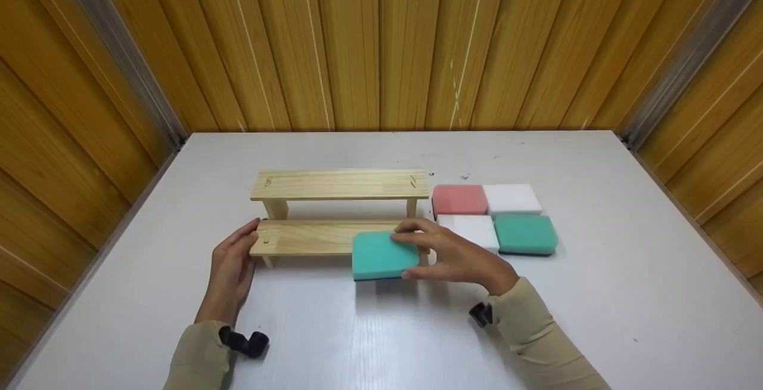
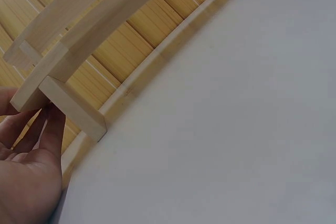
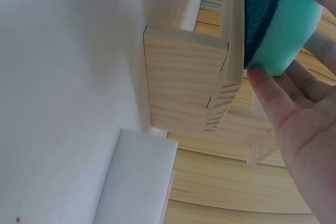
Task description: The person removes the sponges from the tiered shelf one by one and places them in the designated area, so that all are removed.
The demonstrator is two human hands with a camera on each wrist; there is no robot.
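Observation:
A two-step wooden shelf stands on the white table. My left hand grips the left end of its lower step; the left wrist view shows the thumb above the board and fingers beneath it. At the right end of that step, my right hand pinches a green sponge between thumb and fingers. Its dark scouring side faces down, at or just above the board, and it overhangs the front edge in the head view. Whether it rests fully on the wood I cannot tell.
Right of the shelf lie a pink sponge, a white block, a second white block partly behind my right hand, and another green sponge. The upper step is behind the lower one. Wood-patterned panels enclose the table.

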